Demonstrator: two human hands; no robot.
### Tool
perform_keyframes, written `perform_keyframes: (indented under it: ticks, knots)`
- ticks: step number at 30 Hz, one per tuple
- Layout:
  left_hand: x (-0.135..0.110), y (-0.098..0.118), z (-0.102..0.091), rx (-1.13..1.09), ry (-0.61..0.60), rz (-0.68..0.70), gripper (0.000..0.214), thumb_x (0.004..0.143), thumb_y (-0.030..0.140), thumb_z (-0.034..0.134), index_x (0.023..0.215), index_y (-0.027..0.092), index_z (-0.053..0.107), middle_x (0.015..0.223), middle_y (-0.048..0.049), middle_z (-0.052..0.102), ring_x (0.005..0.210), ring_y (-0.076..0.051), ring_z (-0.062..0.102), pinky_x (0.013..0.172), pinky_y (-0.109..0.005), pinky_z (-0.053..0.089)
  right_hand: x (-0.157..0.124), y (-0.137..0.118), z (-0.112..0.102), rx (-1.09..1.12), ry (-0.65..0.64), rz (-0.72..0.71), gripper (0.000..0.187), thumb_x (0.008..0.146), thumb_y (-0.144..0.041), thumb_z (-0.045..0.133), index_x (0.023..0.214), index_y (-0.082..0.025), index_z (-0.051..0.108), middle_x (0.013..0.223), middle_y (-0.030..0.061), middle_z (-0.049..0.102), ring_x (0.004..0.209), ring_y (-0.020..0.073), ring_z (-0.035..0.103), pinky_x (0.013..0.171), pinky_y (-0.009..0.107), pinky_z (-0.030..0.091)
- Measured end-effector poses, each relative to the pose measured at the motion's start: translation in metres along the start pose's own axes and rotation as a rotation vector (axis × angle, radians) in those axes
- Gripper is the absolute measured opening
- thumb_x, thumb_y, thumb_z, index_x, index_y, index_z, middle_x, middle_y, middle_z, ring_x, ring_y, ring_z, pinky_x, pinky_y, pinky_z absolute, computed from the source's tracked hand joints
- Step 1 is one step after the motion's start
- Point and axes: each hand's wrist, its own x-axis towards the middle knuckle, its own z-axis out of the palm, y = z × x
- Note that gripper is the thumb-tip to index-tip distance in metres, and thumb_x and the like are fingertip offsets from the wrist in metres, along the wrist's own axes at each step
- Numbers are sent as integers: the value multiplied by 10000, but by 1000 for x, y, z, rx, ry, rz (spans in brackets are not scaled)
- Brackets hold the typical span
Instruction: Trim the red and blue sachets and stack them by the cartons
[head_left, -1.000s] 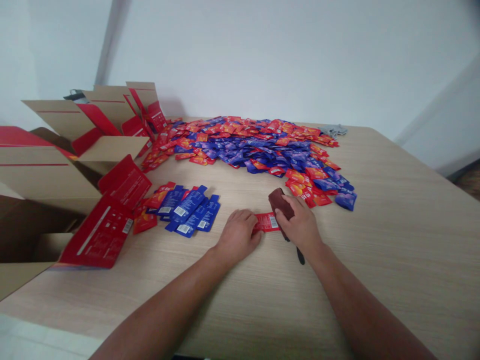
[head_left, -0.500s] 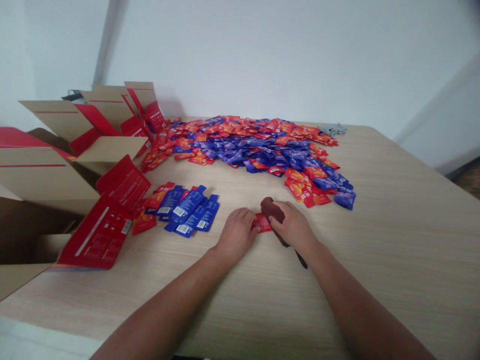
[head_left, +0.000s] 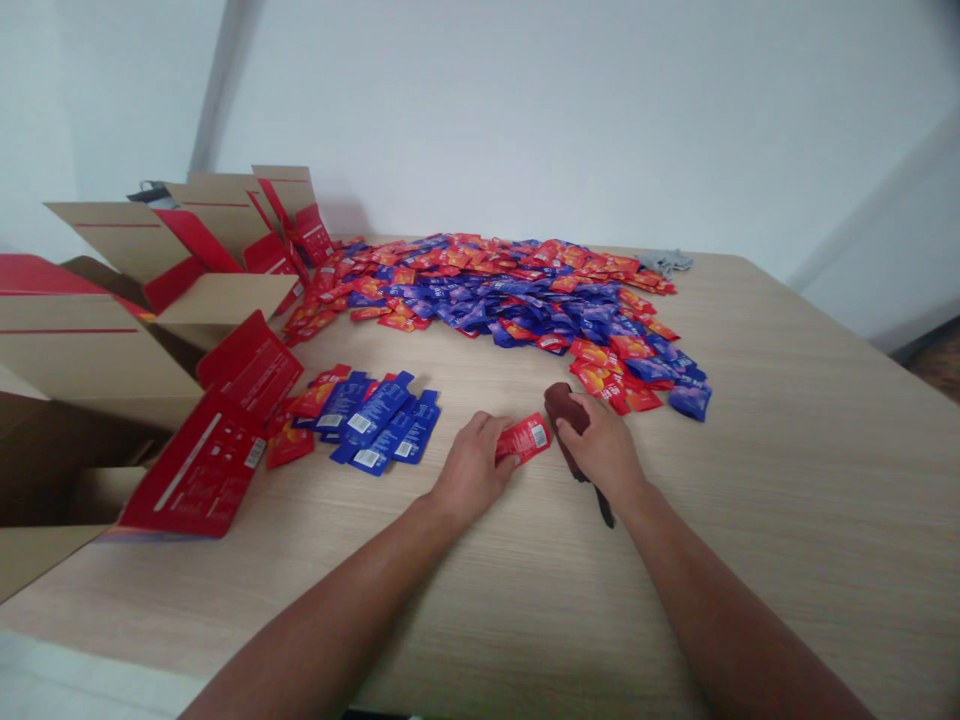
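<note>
My left hand [head_left: 474, 468] pinches a small red sachet [head_left: 529, 437] by its left end, with the printed side and white barcode facing up. The sachet's right end reaches out from my fingers. Just right of it, my right hand [head_left: 600, 447] is wrapped around a dark brown hand tool [head_left: 564, 412], whose exact kind I cannot make out. A black strip [head_left: 605, 508] sticks out below that hand. The tool stands apart from the sachet. To the left of my left hand lies a small pile of blue sachets [head_left: 381, 412] with several red ones.
A long heap of red and blue sachets [head_left: 517, 295] stretches across the back of the wooden table [head_left: 787, 420]. Open cardboard boxes [head_left: 97, 345] with red flaps [head_left: 202, 465] line the left side. A grey cloth-like item [head_left: 666, 262] lies at the back right.
My right hand has lifted the brown tool off the sachet and moved it slightly right and away. The sachet is now tilted up a little in my left hand, its barcode showing.
</note>
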Motion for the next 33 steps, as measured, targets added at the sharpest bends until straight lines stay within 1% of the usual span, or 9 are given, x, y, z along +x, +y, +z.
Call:
perform_keyframes:
  ticks: [5, 7, 9, 13, 16, 18, 20, 26, 33]
  knots:
    - [-1, 4, -3, -16, 19, 144, 268, 1014, 130, 566, 1206, 224, 726, 1082, -82, 689, 1046, -230, 649, 932, -380, 566, 1, -10, -12, 162, 262, 10, 460, 939, -417, 692, 1334, -182, 685, 1293, 168, 737, 1173, 339, 695, 1065, 546, 548]
    - [-1, 4, -2, 18, -16, 194, 273, 1031, 133, 532, 1154, 220, 759, 1074, -92, 697, 1026, -234, 653, 896, -380, 560, -1, -16, -16, 213, 298, -30, 455, 946, -428, 698, 1341, -202, 673, 1292, 152, 734, 1172, 329, 696, 1058, 535, 557]
    - [-1, 4, 1, 58, -71, 240, 286, 1000, 108, 553, 1130, 229, 778, 1110, -89, 717, 1044, -247, 659, 909, -398, 551, -6, -23, -17, 258, 244, -109, 427, 949, -406, 702, 1335, -227, 666, 1277, 131, 735, 1159, 315, 701, 1045, 512, 569]
    - [1, 4, 2, 120, -161, 301, 224, 948, 108, 616, 1008, 226, 797, 1063, -76, 750, 1065, -261, 670, 975, -429, 537, -17, -35, -9, 282, -26, -270, 391, 947, -304, 673, 1336, -258, 660, 1263, 101, 725, 1159, 285, 700, 1035, 465, 581]
    - [2, 4, 2, 111, -169, 300, 200, 949, 119, 616, 909, 212, 788, 950, -75, 751, 1046, -251, 686, 1004, -423, 540, -20, -37, 1, 229, -189, -285, 425, 948, -264, 647, 1372, -253, 647, 1293, 105, 709, 1184, 283, 696, 1046, 462, 579]
    - [3, 3, 2, 103, -170, 298, 212, 951, 114, 603, 888, 213, 780, 926, -70, 755, 1026, -243, 695, 1013, -418, 542, -20, -36, 7, 181, -239, -256, 437, 947, -259, 645, 1384, -253, 645, 1290, 106, 706, 1177, 290, 699, 1042, 471, 580]
    - [3, 3, 2, 96, -173, 298, 217, 955, 115, 595, 863, 215, 764, 929, -64, 762, 1003, -234, 699, 1008, -412, 544, -18, -33, 10, 141, -243, -228, 435, 946, -261, 648, 1382, -252, 650, 1275, 107, 707, 1166, 295, 702, 1035, 473, 579]
    - [1, 4, 4, 46, -174, 307, 206, 944, 89, 600, 844, 215, 729, 977, -47, 794, 994, -225, 721, 1015, -400, 539, -6, -20, 15, 32, -169, -129, 421, 948, -289, 655, 1362, -213, 667, 1264, 125, 715, 1160, 315, 700, 1024, 471, 567]
    - [2, 2, 5, 46, -159, 332, 197, 907, 68, 632, 773, 206, 672, 980, -45, 801, 954, -226, 728, 975, -392, 543, 6, 1, 13, -52, -75, -13, 454, 942, -311, 667, 1381, -191, 677, 1300, 151, 722, 1186, 328, 694, 1051, 474, 552]
